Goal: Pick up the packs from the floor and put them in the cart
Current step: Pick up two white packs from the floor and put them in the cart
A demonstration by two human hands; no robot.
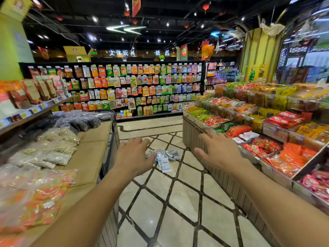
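A small heap of several white, grey and blue packs (pixel 165 156) lies on the tiled floor (pixel 170 202) in the middle of a shop aisle, some way ahead. Both arms are stretched forward at about waist height. My left hand (pixel 134 155) is palm down with the fingers apart and holds nothing; its thumb side overlaps the left edge of the heap in the picture. My right hand (pixel 216 152) is also palm down, fingers spread, empty, to the right of the heap. No cart is in view.
A low display counter (pixel 92 148) with bagged nuts and seeds lines the left of the aisle. A wooden-fronted stand (pixel 213 168) with bins of red and orange snack packs lines the right. A wall shelf of hanging snack packets (pixel 135 86) closes the far end.
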